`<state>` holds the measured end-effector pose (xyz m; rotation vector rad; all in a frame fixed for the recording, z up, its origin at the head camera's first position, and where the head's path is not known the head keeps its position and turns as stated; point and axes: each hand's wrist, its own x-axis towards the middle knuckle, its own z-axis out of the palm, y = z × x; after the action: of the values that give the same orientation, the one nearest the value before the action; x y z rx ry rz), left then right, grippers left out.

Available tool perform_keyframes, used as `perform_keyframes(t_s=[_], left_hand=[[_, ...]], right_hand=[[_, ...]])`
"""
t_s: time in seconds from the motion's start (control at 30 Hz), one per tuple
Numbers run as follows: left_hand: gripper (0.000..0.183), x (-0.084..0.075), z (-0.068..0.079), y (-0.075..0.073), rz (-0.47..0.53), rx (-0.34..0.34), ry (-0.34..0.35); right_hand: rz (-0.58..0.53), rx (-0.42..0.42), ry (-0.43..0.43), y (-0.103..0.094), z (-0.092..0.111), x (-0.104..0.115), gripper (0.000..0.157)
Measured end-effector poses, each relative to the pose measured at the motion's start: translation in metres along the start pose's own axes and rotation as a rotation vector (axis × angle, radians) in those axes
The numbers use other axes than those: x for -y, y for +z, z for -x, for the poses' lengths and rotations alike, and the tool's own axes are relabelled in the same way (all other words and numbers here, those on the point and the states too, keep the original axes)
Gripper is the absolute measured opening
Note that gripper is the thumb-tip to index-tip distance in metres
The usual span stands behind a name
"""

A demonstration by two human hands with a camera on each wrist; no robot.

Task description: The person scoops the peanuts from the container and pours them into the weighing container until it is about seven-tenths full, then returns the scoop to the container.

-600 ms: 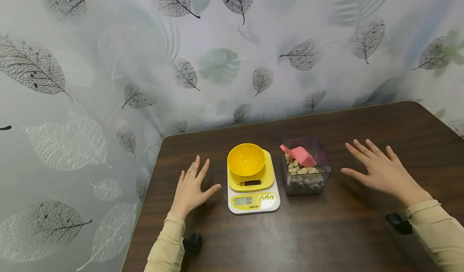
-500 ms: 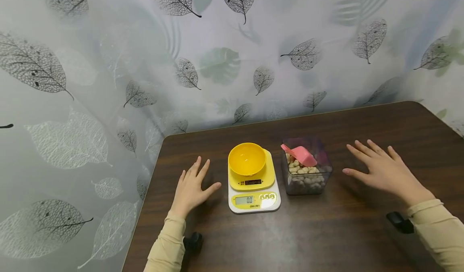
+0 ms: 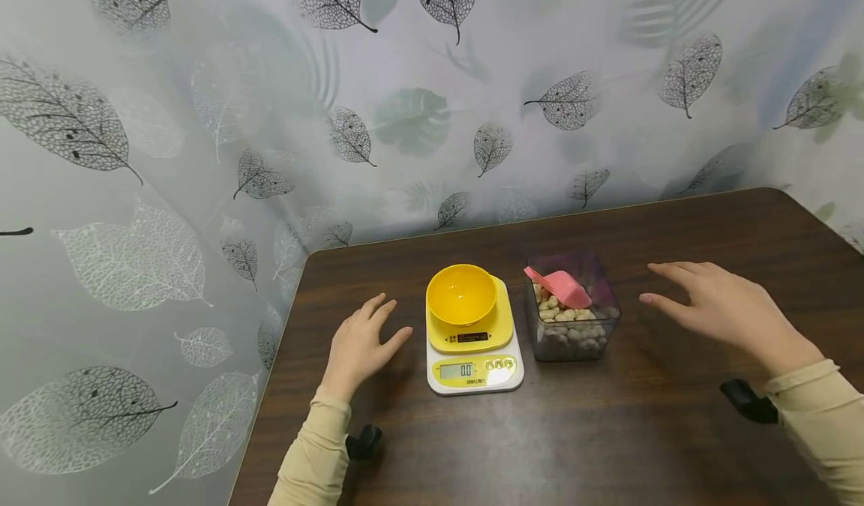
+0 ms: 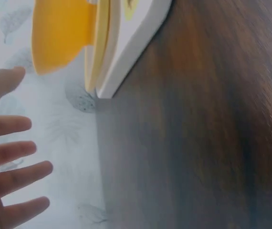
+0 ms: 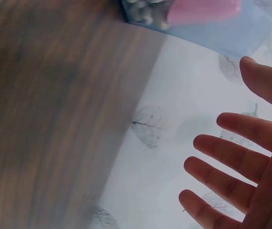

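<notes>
A yellow bowl point(image 3: 462, 296) sits on the platform of a yellow and white kitchen scale point(image 3: 475, 375), whose display reads 0.0. To its right stands a clear, purplish plastic box point(image 3: 570, 350) holding peanuts in their shells point(image 3: 562, 312). A pink scoop point(image 3: 567, 288) lies on top of the peanuts, its handle towards the box's left rim. My left hand point(image 3: 360, 348) hovers left of the scale with fingers spread, touching nothing. My right hand point(image 3: 729, 311) is held apart from the box on its right, fingers extended and nothing in it.
The dark wooden table point(image 3: 540, 446) has a back edge against a leaf-patterned wall covering point(image 3: 432, 116), which also runs along the left. Black wrist devices point(image 3: 749, 401) are strapped below both hands.
Both hands have tilted, so their fingers look lower and less fanned out in the head view. The bowl, scale, box and scoop stay in place; the head view has shifted slightly.
</notes>
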<state>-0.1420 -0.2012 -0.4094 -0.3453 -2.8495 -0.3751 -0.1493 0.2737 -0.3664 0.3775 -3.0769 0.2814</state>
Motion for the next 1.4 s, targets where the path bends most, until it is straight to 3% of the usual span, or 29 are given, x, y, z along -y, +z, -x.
perform_keyframes(t_s=[0.23, 0.6, 0.83, 1.13, 1.4], left_hand=[[0.05, -0.013, -0.003, -0.005, 0.013, -0.015, 0.02], [0.054, -0.036, -0.02, -0.006, 0.12, -0.126, 0.115], [0.058, -0.05, -0.028, -0.006, 0.185, -0.125, 0.106], [0.059, -0.075, -0.039, -0.001, 0.326, -0.131, 0.115], [0.058, -0.104, -0.043, 0.01, 0.507, -0.153, 0.149]], right_hand=[[-0.024, -0.057, -0.024, -0.012, -0.002, 0.01, 0.066], [-0.058, -0.115, -0.06, -0.026, -0.014, 0.034, 0.059], [-0.097, -0.145, -0.111, -0.029, -0.028, 0.061, 0.056], [-0.204, -0.185, -0.17, -0.024, -0.049, 0.096, 0.054], [-0.265, -0.209, -0.242, -0.006, -0.062, 0.109, 0.049]])
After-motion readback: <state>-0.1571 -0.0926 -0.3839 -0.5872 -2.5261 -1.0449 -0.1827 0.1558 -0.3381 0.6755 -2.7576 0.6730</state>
